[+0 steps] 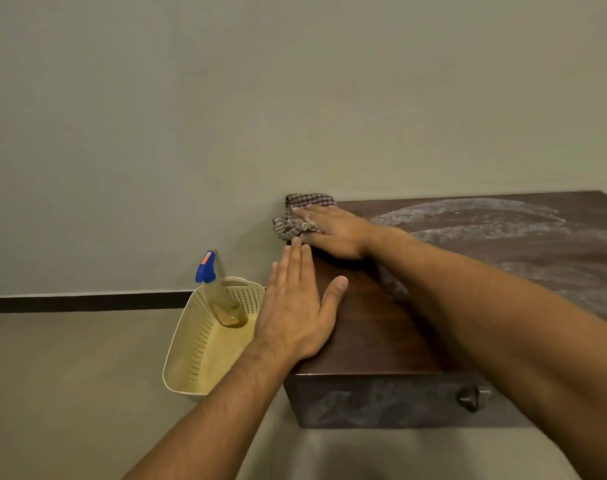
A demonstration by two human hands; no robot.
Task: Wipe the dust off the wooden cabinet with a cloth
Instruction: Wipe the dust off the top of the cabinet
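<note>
Wooden cabinet [381, 327]: dark brown, low, set against the far wall [225, 98], occupying the right half of the view. Top is split in appearance. The near-left part shows clean, glossy wood grain; the right and far-right part carries pale grey dust [496, 220] in curved streaks. Front face is visible below the near edge, with a small dark knob [470, 398] toward the right.

Cloth [300, 216]: checked, brown and off-white, bunched up at the far-left corner of the cabinet top, partly overhanging the left edge and touching the wall.

Right hand [333, 232]: palm down, fingers extended and only slightly curled, pressing on the cloth; fingertips lie on the fabric. The forearm crosses the cabinet top diagonally from the lower right and hides part of the dusty area.

Left hand [296, 306]: flat and spread open, holding nothing, palm resting on the left edge of the cabinet top, thumb out to the right on the wood. It sits just near of the right hand.

Surroundings: a cream perforated plastic basket [198, 348] stands on the floor [70, 393] just left of the cabinet. A spray bottle [219, 289] with a blue trigger head leans inside it. A dark skirting strip [87, 302] runs along the base of the wall.
</note>
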